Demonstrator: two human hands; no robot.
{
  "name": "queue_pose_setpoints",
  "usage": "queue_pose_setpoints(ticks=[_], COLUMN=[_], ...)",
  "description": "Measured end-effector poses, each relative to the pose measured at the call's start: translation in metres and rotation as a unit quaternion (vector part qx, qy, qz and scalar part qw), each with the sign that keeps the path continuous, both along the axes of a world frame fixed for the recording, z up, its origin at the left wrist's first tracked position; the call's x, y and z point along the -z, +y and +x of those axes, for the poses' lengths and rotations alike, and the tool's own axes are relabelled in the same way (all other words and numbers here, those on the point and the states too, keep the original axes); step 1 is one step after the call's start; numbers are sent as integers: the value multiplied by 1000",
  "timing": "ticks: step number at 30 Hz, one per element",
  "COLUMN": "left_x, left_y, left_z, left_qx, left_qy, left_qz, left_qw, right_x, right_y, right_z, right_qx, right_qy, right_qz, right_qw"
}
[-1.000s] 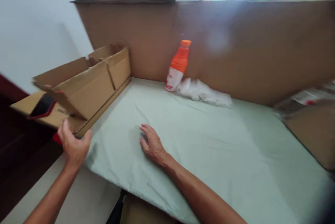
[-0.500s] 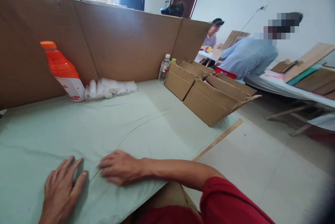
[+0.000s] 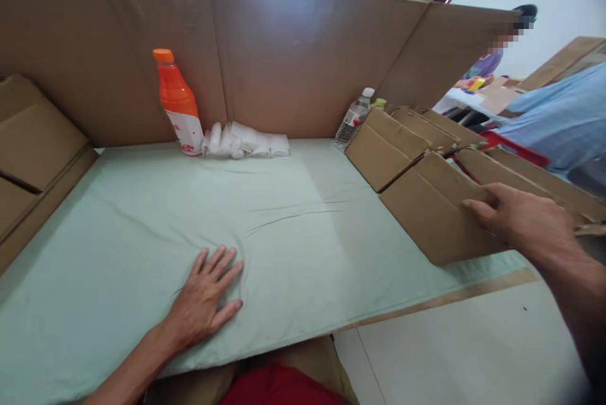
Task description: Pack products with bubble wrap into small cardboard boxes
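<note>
My left hand (image 3: 207,301) lies flat on the pale green cloth (image 3: 293,266) that covers the table, its fingers spread and nothing under them but cloth. On the right, my right hand (image 3: 525,216) grips the upper edge of the nearer cardboard box (image 3: 426,209). Its thumb rests against the outer face, while the other fingers go over the edge and are mostly hidden. Just behind stands a second cardboard box (image 3: 383,146), also with raised flaps. What these boxes contain is mostly out of sight.
An orange bottle (image 3: 178,105) and rolled white plastic bags (image 3: 246,141) sit against a tall cardboard screen (image 3: 303,64). A clear water bottle (image 3: 354,118) leans by the boxes. More cardboard boxes (image 3: 42,140) stand at left. People are beyond the screen and at right.
My right hand has left the cloth beside my left hand and moved right onto the cardboard box edge. My left hand stays flat on the cloth. The view has turned left.
</note>
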State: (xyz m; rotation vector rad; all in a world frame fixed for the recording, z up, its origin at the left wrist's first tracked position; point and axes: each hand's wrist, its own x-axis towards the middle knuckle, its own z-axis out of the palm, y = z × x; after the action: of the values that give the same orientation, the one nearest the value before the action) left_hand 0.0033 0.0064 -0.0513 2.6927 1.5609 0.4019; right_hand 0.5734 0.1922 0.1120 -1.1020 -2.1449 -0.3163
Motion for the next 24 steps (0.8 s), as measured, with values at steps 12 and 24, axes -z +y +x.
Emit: queue_pose_setpoints(ticks=[12, 24], left_x=[-2, -7], left_y=[-19, -58], left_z=[23, 0], left_qx=[-66, -191], left_qy=[-284, -343], left_qz=[-19, -22], left_qw=[956, 920], right_x=[-17, 18], right_y=[-124, -137], right_z=[-192, -187], right_qx=[-70, -59], right_qy=[-135, 112], right_qz=[-80, -188], right_qw=[985, 974])
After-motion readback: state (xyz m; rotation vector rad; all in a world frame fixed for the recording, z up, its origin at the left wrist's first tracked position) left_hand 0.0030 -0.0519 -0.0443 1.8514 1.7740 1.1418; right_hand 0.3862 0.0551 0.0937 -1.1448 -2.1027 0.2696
